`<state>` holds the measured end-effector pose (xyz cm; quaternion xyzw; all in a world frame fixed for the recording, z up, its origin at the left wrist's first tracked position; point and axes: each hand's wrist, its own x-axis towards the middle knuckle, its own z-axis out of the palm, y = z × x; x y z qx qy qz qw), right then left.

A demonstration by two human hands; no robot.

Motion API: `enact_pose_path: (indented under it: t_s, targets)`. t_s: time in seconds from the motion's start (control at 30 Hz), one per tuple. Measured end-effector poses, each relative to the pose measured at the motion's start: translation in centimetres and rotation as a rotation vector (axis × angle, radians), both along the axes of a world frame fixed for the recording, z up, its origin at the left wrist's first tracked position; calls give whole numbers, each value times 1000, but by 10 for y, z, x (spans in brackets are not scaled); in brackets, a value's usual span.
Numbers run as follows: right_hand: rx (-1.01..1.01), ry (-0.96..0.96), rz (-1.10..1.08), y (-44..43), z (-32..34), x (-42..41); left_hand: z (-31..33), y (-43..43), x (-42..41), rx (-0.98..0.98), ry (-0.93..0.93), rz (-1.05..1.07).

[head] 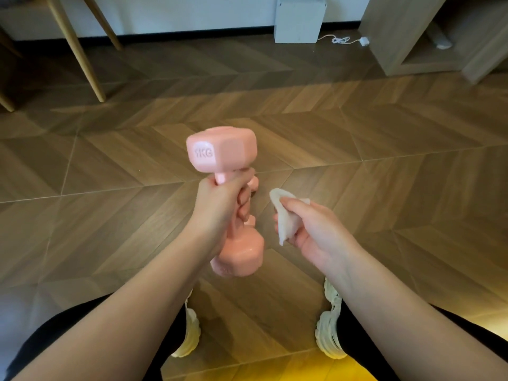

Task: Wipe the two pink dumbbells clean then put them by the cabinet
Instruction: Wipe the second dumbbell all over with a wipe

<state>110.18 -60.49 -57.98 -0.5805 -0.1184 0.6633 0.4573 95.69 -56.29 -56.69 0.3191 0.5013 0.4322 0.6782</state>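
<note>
Head view: chair legs, box, cabinet

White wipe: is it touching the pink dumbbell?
No: the right hand holds the white wipe clear of the pink dumbbell gripped by the left hand, floor showing between them.

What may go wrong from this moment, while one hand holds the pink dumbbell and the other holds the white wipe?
1. Only the left hand grips the pink dumbbell, above the wooden floor and near the white shoes. Its lower head looks shiny, maybe wet; a slip might hit floor or foot.
2. The handle is covered by the fingers, so the wipe in the right hand may miss it.
</note>
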Motion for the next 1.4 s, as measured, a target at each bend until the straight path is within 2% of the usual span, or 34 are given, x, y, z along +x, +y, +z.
enact_pose_path:
  t_s: [0.17,0.33,0.4,0.53,0.63,0.73,0.8,0.87,0.97,1.07,1.13,1.3,1.4]
  targets:
    - [-70,-153,192,-12,-6,-28,4,8,7,87,-63,61]
    - [-155,36,245,-8,0,-29,5,7,18,208,-184,-28]
    - [-115,9,226,-7,0,-27,8,9,21,243,-167,-15]
    - [-10,-76,167,-10,-2,-24,10,12,24,181,17,101]
    - [9,-21,95,-9,-5,-29,6,10,27,116,-18,175]
    - [-11,-73,90,0,-3,-30,8,8,31,177,26,89]
    - [-7,-34,151,2,0,-28,13,12,28,220,22,73]
    - [20,-9,200,0,1,-24,15,17,23,216,-46,99]
    - [33,-80,186,-5,-2,-23,14,13,22,187,-121,80]
    - [-66,-172,159,1,-12,-30,6,6,28,186,30,6]
    - [-76,-139,201,3,-14,-32,6,5,27,212,105,-4]
    - [42,-128,239,-1,-13,-26,9,11,17,214,-143,30]
    - [-7,-136,184,1,-9,-31,9,2,23,251,-32,-77]
